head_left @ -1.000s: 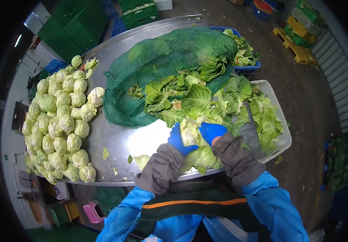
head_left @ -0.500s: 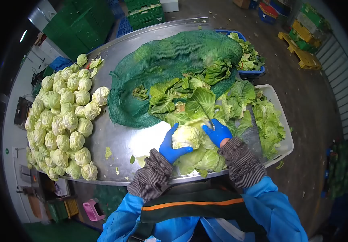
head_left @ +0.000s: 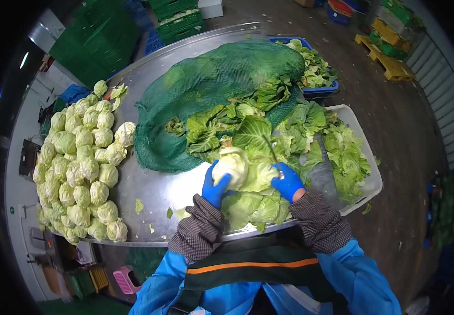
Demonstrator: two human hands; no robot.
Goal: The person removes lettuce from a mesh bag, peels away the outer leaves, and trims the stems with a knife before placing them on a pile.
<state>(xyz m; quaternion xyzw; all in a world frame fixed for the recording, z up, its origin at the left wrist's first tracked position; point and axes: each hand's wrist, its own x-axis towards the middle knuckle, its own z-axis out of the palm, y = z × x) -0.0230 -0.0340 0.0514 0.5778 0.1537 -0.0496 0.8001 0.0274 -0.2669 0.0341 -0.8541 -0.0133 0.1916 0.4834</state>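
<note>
In the head view, my left hand [head_left: 216, 185] in a blue glove is wrapped round the near left side of a pale cabbage [head_left: 232, 167], its stem end turned up and away. My right hand [head_left: 290, 184], gloved too, is closed round a knife [head_left: 270, 148] whose thin blade points away from me. Its fingers are right at a pale outer leaf [head_left: 260, 176] beside the cabbage. Under and around both hands lie loose leaves [head_left: 256, 209]. Just beyond them, darker cabbage leaves [head_left: 250, 134] spill from the mouth of a green mesh sack [head_left: 158, 118].
Trimmed cabbages [head_left: 82, 168] are heaped along the left of the metal table [head_left: 137, 212]. A white bin [head_left: 372, 184] of leaves stands at the right edge, with a blue crate [head_left: 319, 91] of leaves behind it. Green crates [head_left: 177, 21] are stacked past the far edge.
My left hand has tilted the cabbage up and moved it slightly left and away. My right hand has come lower with the knife, and a pale leaf now stands out between the hands.
</note>
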